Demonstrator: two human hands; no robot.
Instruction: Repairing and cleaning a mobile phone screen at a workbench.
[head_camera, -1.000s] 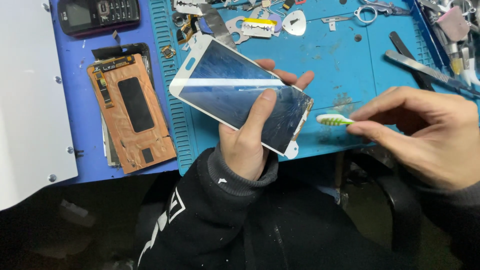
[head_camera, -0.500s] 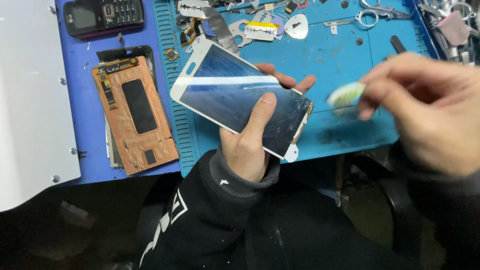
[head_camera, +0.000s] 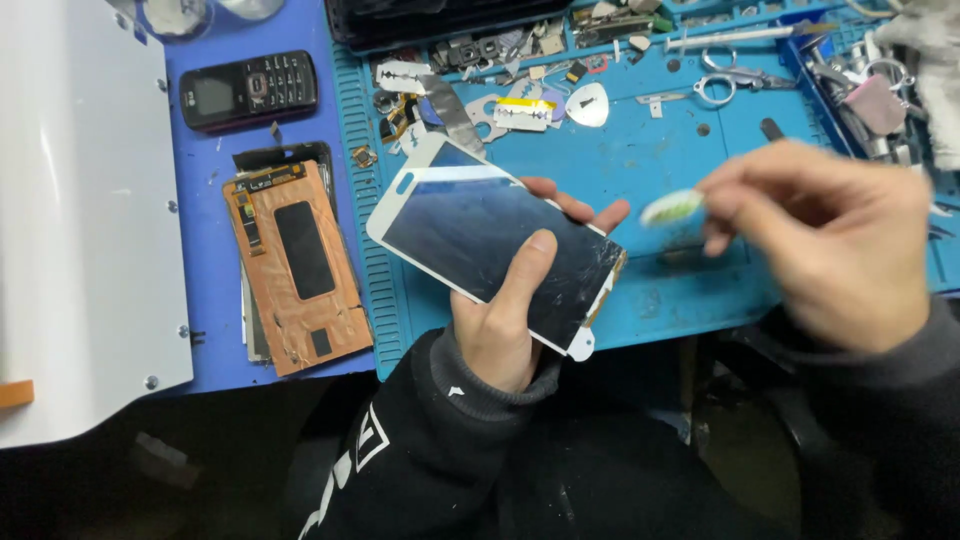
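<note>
My left hand (head_camera: 510, 310) grips a white-framed phone screen panel (head_camera: 470, 230) with cracked dark glass, thumb across its face and fingertips showing behind its right edge. The panel is tilted above the blue work mat (head_camera: 640, 160). My right hand (head_camera: 830, 240), blurred by motion, pinches a small toothbrush with a green and white head (head_camera: 672, 208). The brush head hovers just right of the panel, apart from it.
A copper-backed display part (head_camera: 300, 270) lies left of the panel on several stacked parts. A black keypad phone (head_camera: 248, 92) sits above it. Razor blades (head_camera: 520, 112), a guitar-pick tool (head_camera: 587, 104), scissors (head_camera: 725, 80) and tweezers clutter the mat's far side. A white board (head_camera: 80, 220) covers the left.
My right hand has lifted the toothbrush up and away from the panel's lower right corner, moving fast enough to blur. The left hand keeps the panel nearly still.
</note>
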